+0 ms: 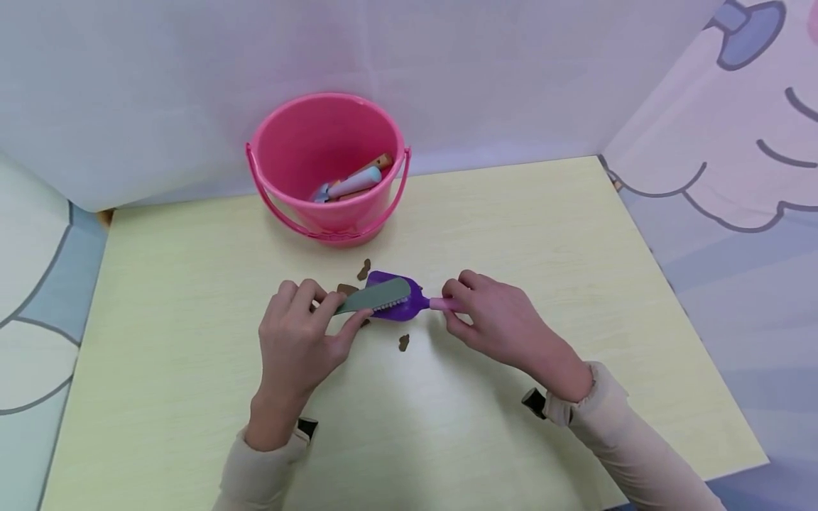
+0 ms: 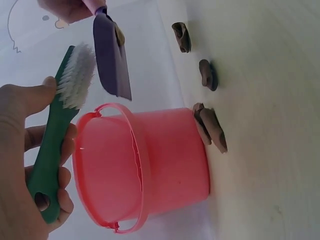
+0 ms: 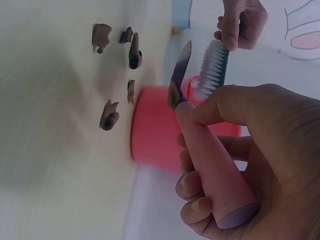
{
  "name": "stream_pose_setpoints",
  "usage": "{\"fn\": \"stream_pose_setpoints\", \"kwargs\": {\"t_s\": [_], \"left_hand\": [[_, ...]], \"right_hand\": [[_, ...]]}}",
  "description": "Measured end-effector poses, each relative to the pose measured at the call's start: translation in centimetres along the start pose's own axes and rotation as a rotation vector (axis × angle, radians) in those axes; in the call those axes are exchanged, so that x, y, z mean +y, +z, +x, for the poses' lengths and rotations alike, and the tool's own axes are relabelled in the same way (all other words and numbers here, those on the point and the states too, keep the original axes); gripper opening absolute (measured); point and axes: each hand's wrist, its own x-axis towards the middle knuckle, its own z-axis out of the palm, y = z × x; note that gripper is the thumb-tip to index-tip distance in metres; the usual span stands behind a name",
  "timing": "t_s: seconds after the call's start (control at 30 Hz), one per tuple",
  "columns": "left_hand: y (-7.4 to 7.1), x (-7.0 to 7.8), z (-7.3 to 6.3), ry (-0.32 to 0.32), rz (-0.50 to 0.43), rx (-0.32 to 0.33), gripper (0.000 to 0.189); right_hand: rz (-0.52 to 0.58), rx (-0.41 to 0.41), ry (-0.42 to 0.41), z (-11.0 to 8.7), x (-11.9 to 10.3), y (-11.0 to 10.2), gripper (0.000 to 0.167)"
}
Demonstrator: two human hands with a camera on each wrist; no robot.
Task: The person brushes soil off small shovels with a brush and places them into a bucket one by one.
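Note:
My left hand (image 1: 297,344) grips a green brush (image 1: 390,290) with white bristles, thumb and fingers wrapped round its handle in the left wrist view. The brush overlaps the purple blade of a toy shovel (image 1: 418,301) in the head view, while both wrist views show the bristles beside the blade, raised above the tabletop. Fingers of my right hand (image 1: 501,323) curl round the shovel's pink handle (image 3: 212,162). A brown curled scrap (image 3: 174,95) lies on the blade near the handle. Several similar brown scraps (image 1: 404,343) are scattered on the table around and under the tools.
Behind the hands a pink bucket (image 1: 348,226) stands near the table's back edge, its handle hanging toward the front. Inside lie small tools, one with a light blue handle (image 1: 359,182). The pale wooden table (image 1: 179,319) meets cloth-covered walls at the back and sides.

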Motion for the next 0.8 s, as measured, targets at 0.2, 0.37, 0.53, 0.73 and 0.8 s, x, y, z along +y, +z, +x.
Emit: {"fn": "stream_pose_setpoints", "kwargs": {"t_s": [0.2,0.37,0.53,0.73,0.8], "left_hand": [[0.53,0.2,-0.35,0.017,0.01,-0.03,0.04],[0.47,0.01,-0.51,0.024,0.026,-0.048,0.04],[0.33,-0.2,-0.56,0.036,0.032,-0.046,0.041],[0.21,-0.54,-0.67,0.031,0.021,-0.032,0.041],[0.14,-0.74,-0.7,0.03,0.025,-0.024,0.042]], "right_hand": [[-0.015,0.002,-0.003,0.08,-0.03,-0.24,0.012],[-0.017,-0.002,0.001,0.02,0.01,-0.56,0.013],[-0.014,-0.009,0.01,-0.06,0.19,-0.69,0.013],[-0.012,-0.009,0.015,-0.21,0.3,-0.82,0.013],[-0.012,-0.014,0.019,-0.3,0.34,-0.87,0.013]]}}
